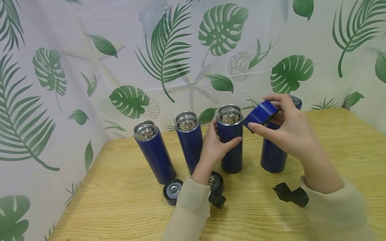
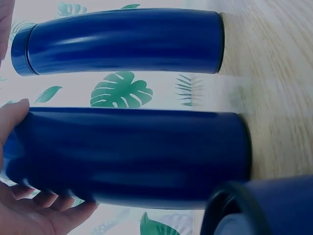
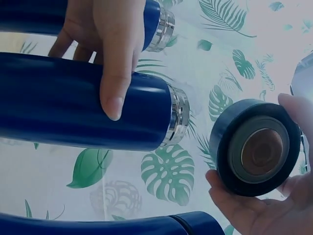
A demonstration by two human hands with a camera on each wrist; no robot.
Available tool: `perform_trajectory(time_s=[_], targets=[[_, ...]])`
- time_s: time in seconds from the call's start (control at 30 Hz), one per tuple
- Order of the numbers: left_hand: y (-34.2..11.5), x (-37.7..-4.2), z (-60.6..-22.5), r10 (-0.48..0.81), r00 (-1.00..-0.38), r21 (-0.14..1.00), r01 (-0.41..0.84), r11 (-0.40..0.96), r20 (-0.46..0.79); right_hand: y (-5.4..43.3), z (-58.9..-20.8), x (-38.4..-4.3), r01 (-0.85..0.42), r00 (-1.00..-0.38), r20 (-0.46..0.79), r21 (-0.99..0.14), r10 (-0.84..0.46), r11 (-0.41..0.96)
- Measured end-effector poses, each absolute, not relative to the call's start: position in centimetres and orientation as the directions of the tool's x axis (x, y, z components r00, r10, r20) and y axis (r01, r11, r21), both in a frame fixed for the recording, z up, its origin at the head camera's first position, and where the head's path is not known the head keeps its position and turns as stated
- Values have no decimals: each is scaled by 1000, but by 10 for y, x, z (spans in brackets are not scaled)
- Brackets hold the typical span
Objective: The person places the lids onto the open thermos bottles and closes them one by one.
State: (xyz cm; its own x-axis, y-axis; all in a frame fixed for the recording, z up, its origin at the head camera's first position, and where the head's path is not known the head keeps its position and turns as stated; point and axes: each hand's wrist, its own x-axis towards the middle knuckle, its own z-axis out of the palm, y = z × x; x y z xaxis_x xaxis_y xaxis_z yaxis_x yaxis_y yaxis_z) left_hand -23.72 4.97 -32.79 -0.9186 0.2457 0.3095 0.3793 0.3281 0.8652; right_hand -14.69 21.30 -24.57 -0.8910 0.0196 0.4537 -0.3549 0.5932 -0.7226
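Note:
My left hand (image 1: 215,144) grips a dark blue thermos bottle (image 1: 232,150) standing upright on the table, its steel threaded mouth uncovered. Thumb and fingers wrap the bottle's upper body, as the left wrist view also shows. Up and to the right, my right hand (image 1: 291,125) pinches a blue screw lid (image 1: 260,113), tilted beside the bottle's mouth. In the right wrist view the underside of the lid (image 3: 259,152) shows a dark rim and a round inner disc, apart from the bottle's steel neck (image 3: 178,117). Behind the right hand stands another blue thermos (image 1: 274,150) with its lid on.
Two more uncapped thermoses, one at the far left (image 1: 155,154) and one (image 1: 189,144) nearer my left hand, stand upright. One loose lid (image 1: 173,191) and another lid (image 1: 216,182) lie near my left forearm on the wooden table (image 1: 126,214). Leaf-printed cloth (image 1: 169,100) hangs behind.

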Motion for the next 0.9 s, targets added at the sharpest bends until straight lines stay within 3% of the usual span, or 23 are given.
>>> perform_trajectory(time_s=[0.33,0.5,0.7,0.9], targets=[[41,-231,-320,355,-905,859,363,362,233,205,-250,-148,-406,-831,545,-731,112,549],[34,-227,-317,453,-862,850,401,341,225,200,-251,-147,-449,-779,610,-704,145,551],[27,-223,-313,542,-819,841,420,341,189,193,-255,-150,-598,-705,702,-665,101,446],[22,-225,-312,661,-717,841,484,244,221,184,-262,-154,-647,-697,716,-650,38,399]])
